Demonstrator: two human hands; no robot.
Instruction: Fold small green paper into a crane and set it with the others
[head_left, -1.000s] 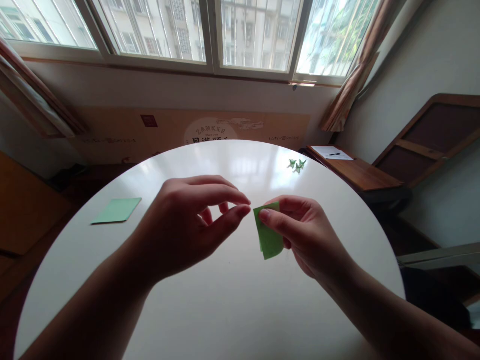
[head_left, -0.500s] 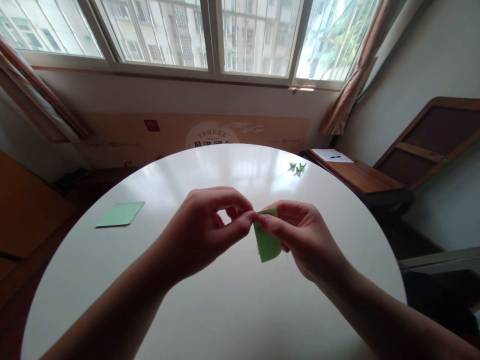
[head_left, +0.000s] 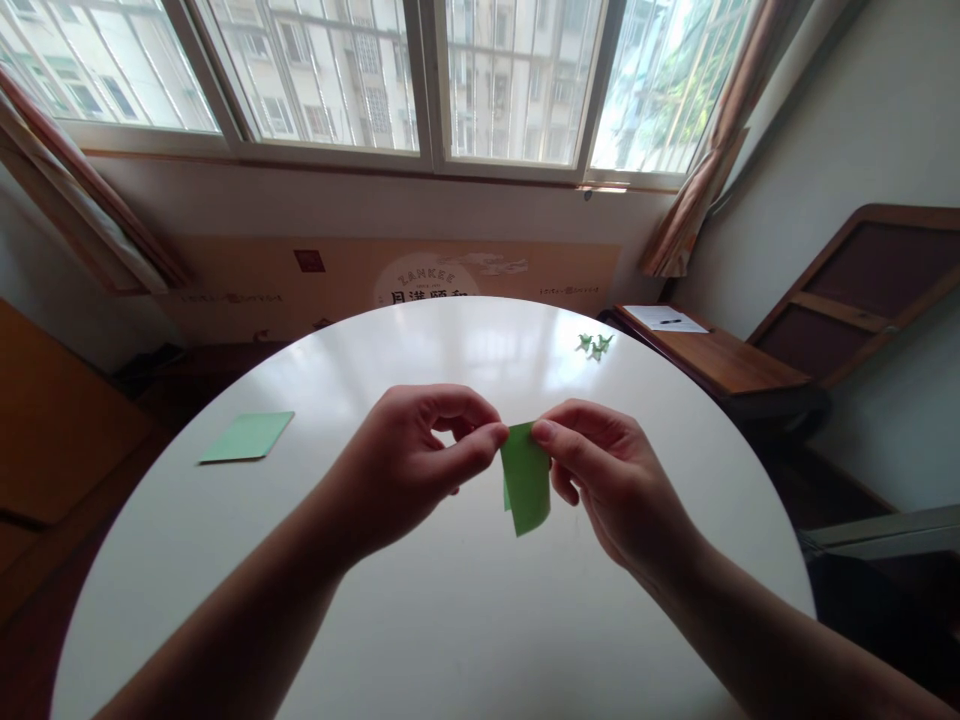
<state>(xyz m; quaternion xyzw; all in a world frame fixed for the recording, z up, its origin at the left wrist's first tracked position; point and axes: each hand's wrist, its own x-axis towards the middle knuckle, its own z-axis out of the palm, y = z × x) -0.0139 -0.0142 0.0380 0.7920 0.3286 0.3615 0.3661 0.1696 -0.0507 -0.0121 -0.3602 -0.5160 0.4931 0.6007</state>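
A folded piece of green paper (head_left: 527,485) hangs between my two hands above the white round table (head_left: 480,630). Its top left corner is pinched by the thumb and fingers of my left hand (head_left: 427,445). My right hand (head_left: 600,455) grips the top right corner, thumb in front and fingers behind. The paper's lower end hangs free and curls a little, with a second layer showing behind its left edge.
A stack of light green paper squares (head_left: 247,437) lies at the table's left. Small folded green paper pieces (head_left: 595,346) sit near the far right edge. Beyond stands a wooden side table (head_left: 739,358) bearing a white sheet (head_left: 660,319) and a pen.
My right thumb has slid right along the top edge, away from my left fingertips, so more of the green paper shows between the hands. The whole view has shifted slightly.
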